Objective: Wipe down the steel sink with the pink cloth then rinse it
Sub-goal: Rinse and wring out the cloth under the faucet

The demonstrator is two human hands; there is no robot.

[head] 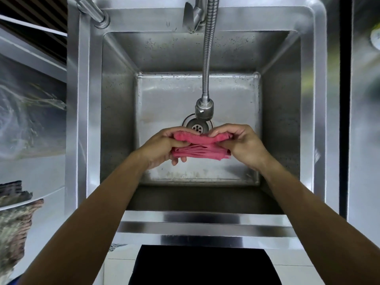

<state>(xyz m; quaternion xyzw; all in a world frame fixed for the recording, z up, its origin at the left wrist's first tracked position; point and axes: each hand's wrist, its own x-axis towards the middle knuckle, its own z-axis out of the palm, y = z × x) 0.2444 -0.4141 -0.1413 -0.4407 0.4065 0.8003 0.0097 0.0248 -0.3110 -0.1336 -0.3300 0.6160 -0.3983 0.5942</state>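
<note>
Pink cloth [200, 148], bunched, hung above the steel sink [287, 103] basin, clear of every wall. Left hand [164, 148] and right hand [241, 145] each gripped one end, just below the faucet head [204, 109] and near the drain [197, 125].

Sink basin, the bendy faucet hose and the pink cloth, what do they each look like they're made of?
Sink basin: looks like brushed stainless steel, grey with soft streaky reflections and water spots.
Faucet hose: seems to be ribbed flexible metal, shiny, ending in a smooth metal nozzle.
Pink cloth: soft woven fabric, matte, bunched in folds between both hands; the exact fibre can't be told.
</note>
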